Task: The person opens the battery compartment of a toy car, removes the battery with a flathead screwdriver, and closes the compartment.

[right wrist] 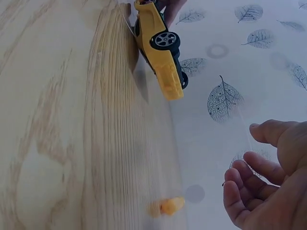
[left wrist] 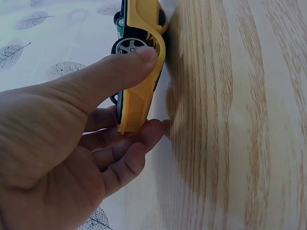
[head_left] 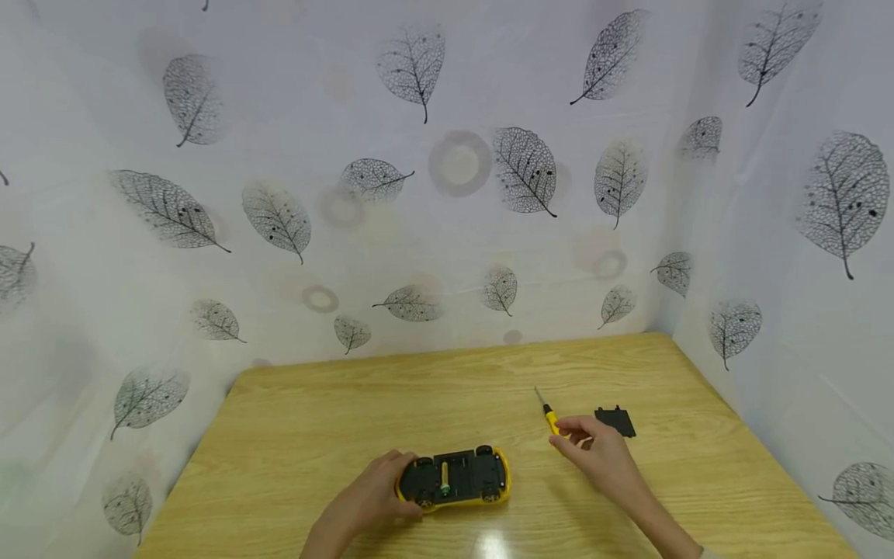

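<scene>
A yellow toy car [head_left: 482, 475] lies upside down on the table, its black underside facing up. In an open recess of that underside sits a battery-like cylinder [head_left: 445, 475], yellowish with a green end. My left hand [head_left: 377, 493] grips one end of the car, the thumb [left wrist: 139, 58] pressed beside a wheel and fingers around the far side. A screwdriver [head_left: 551, 419] with a yellow and black handle lies farther right, its tip pointing away. My right hand [head_left: 594, 454] hovers at its handle, fingers loosely bent; the right wrist view shows the handle end [right wrist: 171, 205] apart from the fingers.
A flat black cover [head_left: 616, 422] with small tabs lies on the wooden table [head_left: 335, 419], just beyond the right hand. Pale curtains [head_left: 447, 233] with a leaf print stand along the back and both sides of the table.
</scene>
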`<action>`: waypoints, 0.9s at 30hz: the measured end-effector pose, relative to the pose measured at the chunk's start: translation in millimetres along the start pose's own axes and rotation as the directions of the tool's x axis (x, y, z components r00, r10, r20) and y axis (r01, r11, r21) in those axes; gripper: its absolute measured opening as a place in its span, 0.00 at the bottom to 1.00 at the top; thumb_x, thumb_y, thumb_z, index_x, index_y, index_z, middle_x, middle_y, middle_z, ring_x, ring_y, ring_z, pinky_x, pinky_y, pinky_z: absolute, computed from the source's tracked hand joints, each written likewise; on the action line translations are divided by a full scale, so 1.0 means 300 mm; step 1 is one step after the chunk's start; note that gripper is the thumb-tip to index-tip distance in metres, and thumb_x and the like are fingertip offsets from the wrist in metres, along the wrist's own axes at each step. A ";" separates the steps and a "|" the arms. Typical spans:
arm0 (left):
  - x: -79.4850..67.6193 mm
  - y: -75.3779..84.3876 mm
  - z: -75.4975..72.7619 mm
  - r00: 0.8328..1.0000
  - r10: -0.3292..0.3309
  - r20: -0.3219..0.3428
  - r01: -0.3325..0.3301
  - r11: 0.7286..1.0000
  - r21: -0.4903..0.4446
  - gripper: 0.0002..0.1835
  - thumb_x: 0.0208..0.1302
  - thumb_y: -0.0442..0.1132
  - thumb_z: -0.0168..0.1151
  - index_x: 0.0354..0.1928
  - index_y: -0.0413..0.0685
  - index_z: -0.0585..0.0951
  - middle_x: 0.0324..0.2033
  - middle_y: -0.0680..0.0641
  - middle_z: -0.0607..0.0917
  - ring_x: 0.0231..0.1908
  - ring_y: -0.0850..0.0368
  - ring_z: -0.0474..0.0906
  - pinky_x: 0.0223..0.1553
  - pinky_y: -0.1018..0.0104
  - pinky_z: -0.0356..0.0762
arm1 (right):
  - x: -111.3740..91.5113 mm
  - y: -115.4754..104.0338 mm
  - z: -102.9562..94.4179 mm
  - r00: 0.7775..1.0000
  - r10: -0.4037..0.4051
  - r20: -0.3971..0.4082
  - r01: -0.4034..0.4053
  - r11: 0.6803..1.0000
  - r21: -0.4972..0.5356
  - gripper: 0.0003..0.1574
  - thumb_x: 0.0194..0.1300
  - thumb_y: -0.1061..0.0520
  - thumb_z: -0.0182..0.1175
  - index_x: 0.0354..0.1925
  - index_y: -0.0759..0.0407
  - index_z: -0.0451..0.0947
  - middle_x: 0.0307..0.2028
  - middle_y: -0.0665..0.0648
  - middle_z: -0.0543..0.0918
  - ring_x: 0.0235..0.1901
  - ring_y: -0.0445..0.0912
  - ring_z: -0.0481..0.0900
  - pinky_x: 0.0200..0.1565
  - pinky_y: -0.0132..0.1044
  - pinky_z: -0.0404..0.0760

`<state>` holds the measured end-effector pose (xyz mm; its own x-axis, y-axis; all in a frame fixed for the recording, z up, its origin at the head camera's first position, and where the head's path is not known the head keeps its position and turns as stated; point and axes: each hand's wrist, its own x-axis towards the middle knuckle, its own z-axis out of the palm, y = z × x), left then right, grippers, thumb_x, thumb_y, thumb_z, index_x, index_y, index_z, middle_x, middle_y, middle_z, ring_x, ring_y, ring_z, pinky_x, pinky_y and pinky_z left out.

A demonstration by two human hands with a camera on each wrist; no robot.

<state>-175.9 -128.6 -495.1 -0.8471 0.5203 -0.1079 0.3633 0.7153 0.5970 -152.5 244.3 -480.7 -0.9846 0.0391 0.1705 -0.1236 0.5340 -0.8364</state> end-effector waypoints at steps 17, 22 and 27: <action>0.000 -0.006 0.001 1.000 0.009 0.010 -0.009 1.000 -0.029 0.39 0.51 0.46 0.82 0.64 0.40 0.78 0.50 0.50 0.80 0.45 0.54 0.75 0.46 0.56 0.78 | -0.012 -0.029 0.138 0.974 -0.211 0.083 0.212 0.977 0.000 0.17 0.64 0.54 0.74 0.50 0.55 0.85 0.46 0.54 0.85 0.46 0.55 0.79 0.46 0.43 0.81; -0.001 -0.006 0.001 1.000 0.013 0.004 -0.013 0.999 -0.030 0.38 0.50 0.46 0.82 0.64 0.41 0.79 0.49 0.51 0.80 0.44 0.55 0.75 0.46 0.56 0.78 | -0.018 -0.032 0.181 0.955 -0.279 0.103 0.279 0.960 0.017 0.18 0.64 0.54 0.74 0.51 0.54 0.84 0.47 0.51 0.84 0.47 0.55 0.79 0.48 0.46 0.81; -0.002 -0.005 0.001 1.000 0.016 0.000 -0.016 1.000 -0.026 0.38 0.50 0.46 0.82 0.63 0.42 0.79 0.48 0.51 0.80 0.43 0.56 0.74 0.45 0.57 0.77 | -0.016 -0.038 0.223 0.945 -0.297 0.134 0.296 0.955 0.030 0.21 0.64 0.49 0.74 0.52 0.57 0.84 0.50 0.47 0.83 0.50 0.52 0.79 0.49 0.47 0.81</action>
<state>-175.7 -129.9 -496.3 -0.8412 0.5317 -0.0984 0.3665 0.6945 0.6192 -154.8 181.4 -506.9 -0.9106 -0.2346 0.3403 -0.4132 0.4964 -0.7635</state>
